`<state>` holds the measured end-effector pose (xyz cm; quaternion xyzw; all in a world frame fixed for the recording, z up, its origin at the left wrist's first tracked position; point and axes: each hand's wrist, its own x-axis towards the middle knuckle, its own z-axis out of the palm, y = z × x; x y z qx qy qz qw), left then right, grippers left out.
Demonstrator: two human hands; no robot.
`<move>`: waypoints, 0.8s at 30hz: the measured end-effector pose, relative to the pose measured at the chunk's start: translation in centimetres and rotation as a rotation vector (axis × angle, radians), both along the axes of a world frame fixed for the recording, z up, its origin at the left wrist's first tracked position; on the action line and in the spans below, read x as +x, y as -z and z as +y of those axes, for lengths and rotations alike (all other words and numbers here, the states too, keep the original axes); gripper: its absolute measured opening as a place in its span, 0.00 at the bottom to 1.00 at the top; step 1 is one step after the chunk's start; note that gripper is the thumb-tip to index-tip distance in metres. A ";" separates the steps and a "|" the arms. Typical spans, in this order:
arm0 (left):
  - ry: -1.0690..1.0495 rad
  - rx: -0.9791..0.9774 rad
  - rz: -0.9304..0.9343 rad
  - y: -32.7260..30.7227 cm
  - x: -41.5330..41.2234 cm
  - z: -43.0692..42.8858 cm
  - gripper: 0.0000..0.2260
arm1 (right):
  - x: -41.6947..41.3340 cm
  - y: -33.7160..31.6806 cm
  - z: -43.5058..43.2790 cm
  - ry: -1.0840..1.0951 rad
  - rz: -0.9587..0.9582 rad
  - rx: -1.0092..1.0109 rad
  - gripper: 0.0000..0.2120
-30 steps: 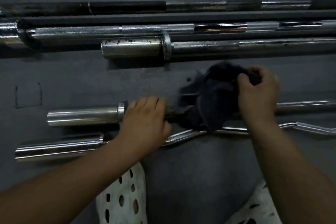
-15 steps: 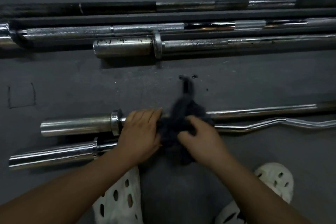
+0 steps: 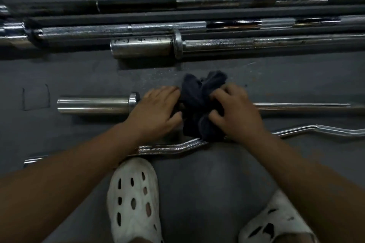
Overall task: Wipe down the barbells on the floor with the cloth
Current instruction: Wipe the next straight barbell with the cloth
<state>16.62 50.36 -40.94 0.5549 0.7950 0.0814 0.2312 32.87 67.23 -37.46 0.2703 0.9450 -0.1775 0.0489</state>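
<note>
Head view, looking straight down at a dark floor [image 3: 197, 183]. Across the middle, left to right, a straight barbell [image 3: 94, 103], with shiny sleeve and collar to the left and thin shaft running off to the right. On that shaft, a dark cloth [image 3: 197, 100], bunched up and gripped by the right hand [image 3: 237, 114] with fingers and thumb curled into the fabric. Probably wrapped round the bar there, though blur and folds hide the metal. Just left of the cloth, between it and the collar, the left hand [image 3: 156, 110] resting palm down on the same shaft, fingers fairly straight and close together. Fingertips and thumb against the cloth's edge, grasping nothing.

Just nearer than that bar, a wavy curl bar [image 3: 325, 130], passing under the cloth's lower edge and both forearms. Farther off, a third barbell [image 3: 140, 46] with a pitted, stained sleeve. Beyond it, a knurled bar [image 3: 167, 25] and a darker bar [image 3: 217, 3], all parallel. At the bottom, a left shoe [image 3: 134, 199] and a right shoe [image 3: 276, 221], white with holes, flat on the floor.
</note>
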 end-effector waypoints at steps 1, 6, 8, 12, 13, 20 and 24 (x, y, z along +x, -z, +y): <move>0.013 0.017 0.038 0.3 0.5 -0.5 0.33 | 0.8 0.2 2.0 -0.003 -0.039 0.029 0.14; 0.057 -0.073 0.139 1.3 1.7 -1.5 0.48 | 1.3 2.0 0.5 0.492 0.060 0.026 0.08; 0.029 -0.067 0.124 1.0 0.4 -0.2 0.48 | -2.2 1.8 -3.3 0.358 0.121 -0.104 0.09; 0.011 -0.114 0.114 0.4 -1.0 1.1 0.42 | -3.6 0.4 -1.3 0.051 0.091 -0.101 0.17; 0.025 -0.102 0.141 0.5 -0.8 0.9 0.41 | -2.3 0.5 0.6 -0.001 0.021 -0.038 0.25; -0.007 -0.111 0.140 -0.1 2.9 -1.2 0.46 | 2.8 2.4 -2.0 0.568 0.088 0.018 0.21; 0.002 -0.153 0.137 -0.3 3.3 -1.8 0.44 | 3.8 2.9 -3.1 0.222 0.033 -0.032 0.28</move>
